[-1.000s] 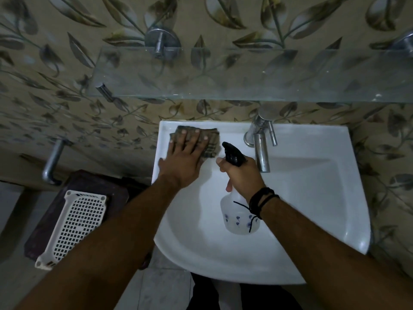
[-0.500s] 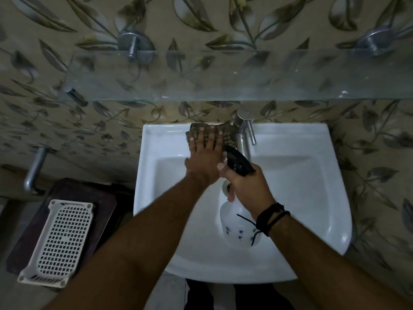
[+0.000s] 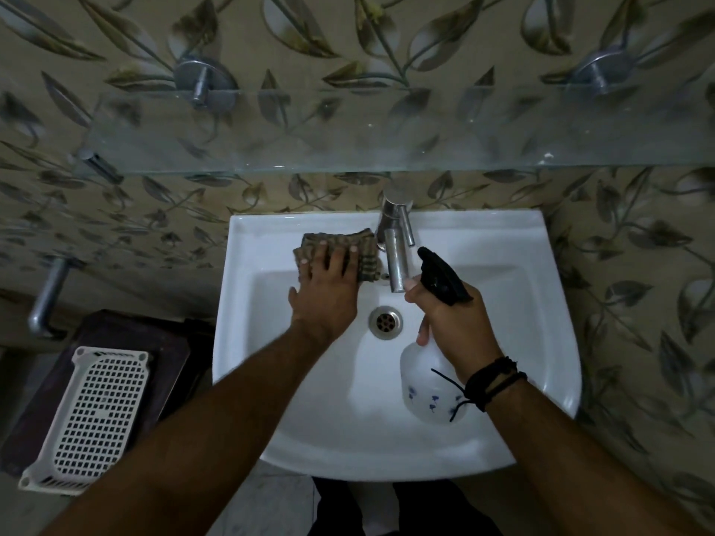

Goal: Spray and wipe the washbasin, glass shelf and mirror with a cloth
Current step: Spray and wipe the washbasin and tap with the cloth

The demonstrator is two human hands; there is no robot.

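Here left hand (image 3: 327, 294) presses flat on cloth (image 3: 340, 251); right hand (image 3: 454, 323) grips spray bottle (image 3: 433, 384).

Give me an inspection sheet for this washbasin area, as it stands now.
Surface: white ceramic washbasin, drain uncovered.
Job's things: folded brown checked cloth on the basin's back ledge, left of the chrome tap; translucent spray bottle with black trigger; clear glass shelf above.
Clutter: white perforated plastic basket on a dark stand.
Grippers: left hand presses the cloth; right hand grips the bottle.
Cables: nothing seen.
Surroundings: leaf-patterned wall tiles.
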